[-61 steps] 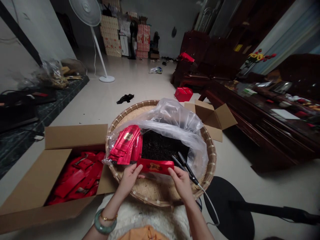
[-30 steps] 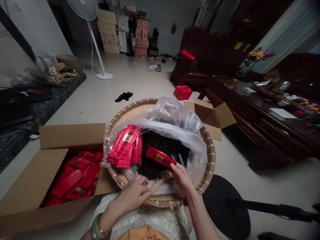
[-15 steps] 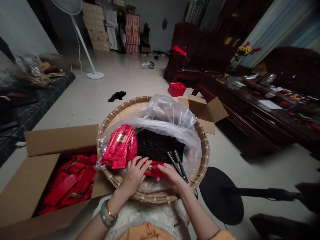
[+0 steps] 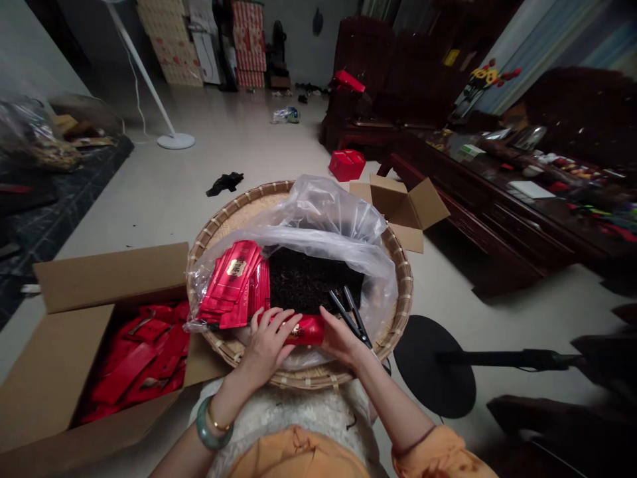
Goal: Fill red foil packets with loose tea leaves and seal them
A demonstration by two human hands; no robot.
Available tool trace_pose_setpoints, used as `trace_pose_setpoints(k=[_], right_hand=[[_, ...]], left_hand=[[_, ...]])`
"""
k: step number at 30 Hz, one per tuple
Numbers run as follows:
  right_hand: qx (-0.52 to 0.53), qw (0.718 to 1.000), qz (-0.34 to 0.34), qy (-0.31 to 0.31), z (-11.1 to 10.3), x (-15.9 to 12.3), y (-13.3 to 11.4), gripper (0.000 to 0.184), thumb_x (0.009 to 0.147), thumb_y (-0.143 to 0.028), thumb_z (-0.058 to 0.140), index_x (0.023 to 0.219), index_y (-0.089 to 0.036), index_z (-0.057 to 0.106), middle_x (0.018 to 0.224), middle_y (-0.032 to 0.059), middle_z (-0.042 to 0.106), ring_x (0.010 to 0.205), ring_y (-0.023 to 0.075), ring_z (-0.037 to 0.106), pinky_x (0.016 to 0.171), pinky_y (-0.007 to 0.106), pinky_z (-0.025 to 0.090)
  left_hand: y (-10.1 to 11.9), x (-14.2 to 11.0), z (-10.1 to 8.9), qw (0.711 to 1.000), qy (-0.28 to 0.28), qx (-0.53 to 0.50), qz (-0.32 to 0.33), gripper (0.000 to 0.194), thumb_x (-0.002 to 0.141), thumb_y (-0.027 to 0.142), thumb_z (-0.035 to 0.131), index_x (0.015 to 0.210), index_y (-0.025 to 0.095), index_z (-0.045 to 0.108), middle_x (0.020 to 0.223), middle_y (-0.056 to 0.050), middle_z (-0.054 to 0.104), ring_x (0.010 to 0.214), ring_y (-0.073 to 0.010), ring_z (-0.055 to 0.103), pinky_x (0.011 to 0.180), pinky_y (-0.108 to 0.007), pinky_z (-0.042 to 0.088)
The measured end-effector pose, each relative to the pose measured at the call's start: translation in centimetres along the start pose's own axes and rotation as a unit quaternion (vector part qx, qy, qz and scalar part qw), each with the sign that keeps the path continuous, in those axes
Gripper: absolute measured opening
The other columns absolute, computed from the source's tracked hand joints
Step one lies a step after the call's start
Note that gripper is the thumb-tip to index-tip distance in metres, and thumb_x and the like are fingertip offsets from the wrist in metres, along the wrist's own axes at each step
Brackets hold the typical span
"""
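Note:
A filled red packet [image 4: 309, 330] lies sideways near the front of a round bamboo basket [image 4: 407, 282]. My left hand [image 4: 265, 342] is closed over the packet's left part, fingers across its top. At the packet's right end, my right hand [image 4: 342, 340] grips it, thumb uppermost. Beyond them, dark dried leaves, like tea [image 4: 308, 279], fill an opened clear plastic bag [image 4: 338, 206]. Flat red packets [image 4: 229, 285] are stacked to the left of the leaves. Beside my right hand rests a black two-armed tool, like a hair straightener [image 4: 352, 320], its arms apart.
An open cardboard box [image 4: 74, 358] full of red packets stands at the left. Another open carton [image 4: 398, 206] and a red box [image 4: 347, 164] are beyond the basket. A black round stand base [image 4: 432, 365] lies at right, near a dark wooden table [image 4: 478, 232].
My right hand has shifted from the packet's top to its right end, the thumb now upright. The left hand stays on the packet. The whole view has moved slightly.

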State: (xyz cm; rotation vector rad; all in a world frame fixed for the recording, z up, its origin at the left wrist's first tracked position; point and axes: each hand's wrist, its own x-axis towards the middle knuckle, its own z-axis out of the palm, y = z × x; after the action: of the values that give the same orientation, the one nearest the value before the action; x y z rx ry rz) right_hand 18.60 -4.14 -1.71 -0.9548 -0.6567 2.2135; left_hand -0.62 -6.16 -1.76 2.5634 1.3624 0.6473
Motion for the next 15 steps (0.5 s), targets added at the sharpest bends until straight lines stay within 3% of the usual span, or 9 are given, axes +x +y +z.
trace_pose_setpoints(k=[6,12,15], right_hand=[[-0.044,0.999,-0.017,-0.005,0.8,-0.2,0.2,0.058,0.07,-0.069,0.055,0.089,-0.015,0.069,0.084,0.0081,0.071,0.077,0.0193,0.064,0.05,0.023,0.045],[-0.088,0.996,-0.026,-0.005,0.3,-0.5,0.4,0.062,0.068,-0.075,0.05,0.083,-0.019,0.071,0.072,0.0071,0.069,0.077,0.0226,0.064,0.074,0.041,0.052],[-0.134,0.987,-0.086,0.033,0.0,-0.5,1.0,0.055,0.073,-0.07,0.049,0.079,-0.02,0.07,0.069,0.0063,0.067,0.075,0.0216,0.063,0.077,0.045,0.052]], left_hand=[[0.0,-0.3,0.0,1.0,0.013,-0.012,-0.015,0.058,0.075,0.014,0.058,0.131,0.021,0.045,0.121,-0.012,0.055,0.113,-0.0281,0.044,0.104,-0.058,0.019],[0.0,-0.5,-0.2,0.999,0.039,-0.008,-0.008,0.053,0.075,0.012,0.057,0.127,0.021,0.049,0.116,-0.01,0.057,0.112,-0.0277,0.045,0.106,-0.057,0.02],[0.4,-0.4,-0.4,1.0,0.022,0.001,-0.004,0.059,0.073,0.012,0.06,0.129,0.021,0.046,0.117,-0.01,0.058,0.116,-0.0301,0.042,0.106,-0.061,0.014]])
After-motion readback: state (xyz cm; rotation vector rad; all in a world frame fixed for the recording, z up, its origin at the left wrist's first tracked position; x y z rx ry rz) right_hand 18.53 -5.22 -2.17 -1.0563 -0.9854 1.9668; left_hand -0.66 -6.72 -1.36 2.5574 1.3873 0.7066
